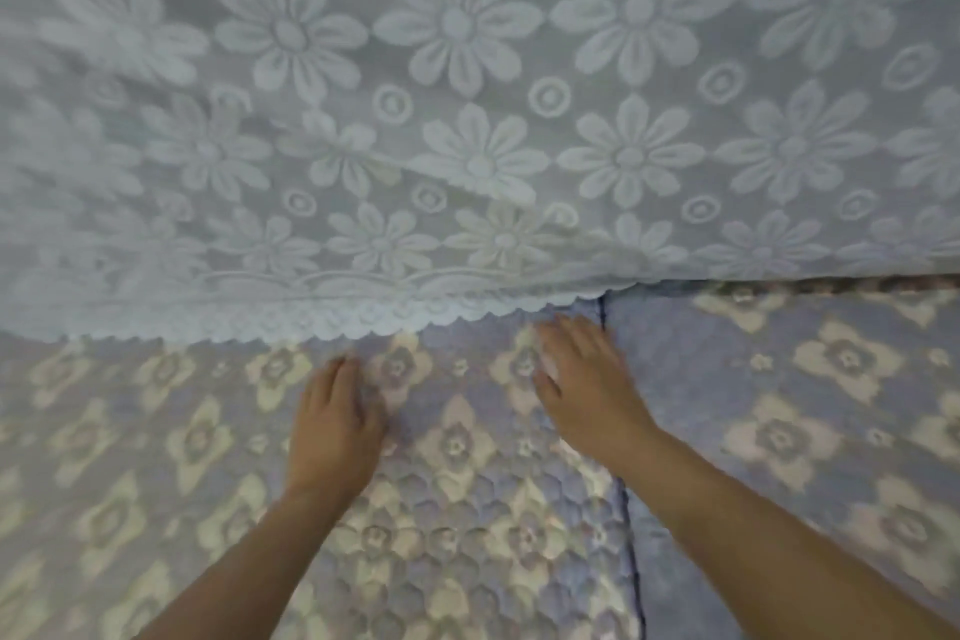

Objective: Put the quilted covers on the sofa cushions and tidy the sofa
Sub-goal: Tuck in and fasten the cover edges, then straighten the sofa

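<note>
A quilted cover (457,499) in pale blue with cream flower shapes lies over the seat cushion in the lower left and middle. My left hand (335,424) rests flat on it, fingers straight and pointing toward the sofa back. My right hand (582,379) also lies flat on the cover, close to the dark seam (626,509) between this cushion and the one to the right (810,431), which carries the same quilted pattern. Both hands are blurred.
A white lace throw (467,120) with large daisy shapes hangs over the sofa back and fills the upper half. Its scalloped hem (363,320) overlaps the rear of the left cushion. A strip of patterned sofa fabric (831,283) shows under it at right.
</note>
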A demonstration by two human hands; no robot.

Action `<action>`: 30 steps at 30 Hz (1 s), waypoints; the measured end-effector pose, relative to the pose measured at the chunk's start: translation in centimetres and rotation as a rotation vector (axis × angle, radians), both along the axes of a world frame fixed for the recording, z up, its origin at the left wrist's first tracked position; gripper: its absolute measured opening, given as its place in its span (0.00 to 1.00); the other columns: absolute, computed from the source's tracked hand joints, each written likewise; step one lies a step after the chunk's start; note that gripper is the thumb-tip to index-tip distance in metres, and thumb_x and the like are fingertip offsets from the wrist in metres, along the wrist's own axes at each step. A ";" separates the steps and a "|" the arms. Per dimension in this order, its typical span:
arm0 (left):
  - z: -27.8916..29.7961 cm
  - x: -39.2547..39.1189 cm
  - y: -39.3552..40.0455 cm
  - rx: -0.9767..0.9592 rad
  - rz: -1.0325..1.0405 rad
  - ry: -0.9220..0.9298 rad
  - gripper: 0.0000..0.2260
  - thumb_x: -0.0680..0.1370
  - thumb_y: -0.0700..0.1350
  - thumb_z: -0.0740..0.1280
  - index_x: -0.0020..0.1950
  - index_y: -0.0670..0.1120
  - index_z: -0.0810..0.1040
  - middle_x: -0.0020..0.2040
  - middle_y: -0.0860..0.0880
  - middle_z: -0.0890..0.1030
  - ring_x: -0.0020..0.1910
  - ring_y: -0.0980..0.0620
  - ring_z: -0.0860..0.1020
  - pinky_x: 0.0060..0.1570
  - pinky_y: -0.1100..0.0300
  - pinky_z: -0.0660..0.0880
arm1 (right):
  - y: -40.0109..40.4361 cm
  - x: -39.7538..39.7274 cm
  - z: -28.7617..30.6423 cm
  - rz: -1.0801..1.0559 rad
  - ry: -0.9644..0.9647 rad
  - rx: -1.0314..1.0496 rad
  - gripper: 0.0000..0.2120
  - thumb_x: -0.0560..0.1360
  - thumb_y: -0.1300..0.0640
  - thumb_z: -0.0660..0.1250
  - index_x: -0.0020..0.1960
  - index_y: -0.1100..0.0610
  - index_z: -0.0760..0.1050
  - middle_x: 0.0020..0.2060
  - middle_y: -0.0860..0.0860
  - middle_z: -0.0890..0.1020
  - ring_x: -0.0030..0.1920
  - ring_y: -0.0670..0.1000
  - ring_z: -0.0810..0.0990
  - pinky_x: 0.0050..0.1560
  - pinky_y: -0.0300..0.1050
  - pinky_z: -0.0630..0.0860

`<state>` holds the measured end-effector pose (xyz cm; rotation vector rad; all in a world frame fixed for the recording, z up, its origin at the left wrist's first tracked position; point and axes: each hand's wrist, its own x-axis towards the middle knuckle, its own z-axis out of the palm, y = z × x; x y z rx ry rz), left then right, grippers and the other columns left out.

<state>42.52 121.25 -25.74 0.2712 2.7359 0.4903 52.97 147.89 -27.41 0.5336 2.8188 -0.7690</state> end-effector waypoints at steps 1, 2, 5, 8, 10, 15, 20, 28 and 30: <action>-0.5 -2.3 -1.8 -0.019 -0.065 0.015 0.24 0.82 0.48 0.62 0.77 0.41 0.66 0.77 0.41 0.65 0.76 0.42 0.62 0.75 0.48 0.59 | -1.7 -1.9 -0.5 0.045 -0.044 0.064 0.30 0.82 0.42 0.45 0.81 0.52 0.53 0.80 0.52 0.54 0.79 0.55 0.50 0.78 0.54 0.50; -0.9 -3.9 -2.2 -0.052 -0.136 0.018 0.25 0.83 0.50 0.61 0.78 0.42 0.65 0.78 0.42 0.64 0.77 0.42 0.61 0.76 0.48 0.57 | -1.7 -3.1 -0.6 0.064 -0.092 0.076 0.29 0.83 0.41 0.45 0.81 0.50 0.49 0.80 0.51 0.50 0.80 0.55 0.47 0.78 0.55 0.48; -3.6 -8.4 -4.7 -0.139 -0.356 0.050 0.30 0.82 0.61 0.49 0.81 0.49 0.59 0.81 0.45 0.58 0.79 0.43 0.56 0.77 0.45 0.55 | -3.5 -7.5 -2.0 0.076 -0.210 0.153 0.31 0.83 0.38 0.45 0.81 0.47 0.43 0.80 0.51 0.43 0.79 0.58 0.41 0.78 0.57 0.43; -6.0 -13.5 -4.2 -0.288 -0.418 0.091 0.34 0.78 0.66 0.35 0.82 0.54 0.49 0.82 0.49 0.51 0.80 0.40 0.51 0.76 0.40 0.53 | -4.0 -11.3 -3.6 0.002 -0.251 0.244 0.33 0.80 0.34 0.42 0.81 0.47 0.47 0.80 0.53 0.48 0.79 0.60 0.45 0.77 0.61 0.41; -6.7 -15.7 -2.6 -0.406 -0.375 0.078 0.33 0.78 0.67 0.37 0.81 0.56 0.48 0.82 0.50 0.50 0.79 0.37 0.50 0.74 0.36 0.50 | -4.4 -12.5 -4.6 -0.055 -0.237 0.302 0.34 0.80 0.33 0.41 0.81 0.47 0.49 0.80 0.54 0.51 0.79 0.60 0.47 0.77 0.62 0.40; -7.5 -14.1 -0.4 -0.349 -0.224 0.121 0.29 0.81 0.64 0.40 0.80 0.56 0.52 0.81 0.48 0.55 0.79 0.37 0.49 0.74 0.34 0.42 | -7.5 -10.8 -4.7 -0.179 -0.122 0.363 0.30 0.81 0.40 0.42 0.80 0.50 0.52 0.79 0.57 0.55 0.78 0.62 0.51 0.77 0.62 0.46; -6.2 -12.3 -1.9 -0.280 -0.290 0.217 0.25 0.82 0.59 0.47 0.77 0.52 0.63 0.75 0.46 0.65 0.75 0.34 0.57 0.72 0.33 0.53 | -11.2 -10.3 -3.2 0.016 -0.161 0.291 0.30 0.83 0.39 0.41 0.81 0.50 0.42 0.81 0.52 0.46 0.80 0.57 0.42 0.78 0.58 0.42; -8.1 -12.7 -2.8 -0.182 -0.459 0.400 0.28 0.80 0.52 0.53 0.78 0.42 0.64 0.75 0.41 0.68 0.74 0.38 0.63 0.76 0.42 0.56 | -10.0 -19.8 -6.7 -0.140 -0.022 0.372 0.31 0.80 0.37 0.50 0.80 0.47 0.57 0.77 0.52 0.64 0.75 0.60 0.61 0.75 0.60 0.57; -7.7 -14.7 -2.6 -0.257 -0.464 0.302 0.31 0.78 0.58 0.50 0.77 0.45 0.64 0.75 0.42 0.68 0.75 0.40 0.63 0.76 0.43 0.55 | -10.4 -18.4 -5.6 -0.131 -0.013 0.299 0.29 0.81 0.38 0.52 0.77 0.49 0.63 0.75 0.53 0.68 0.74 0.59 0.63 0.74 0.58 0.58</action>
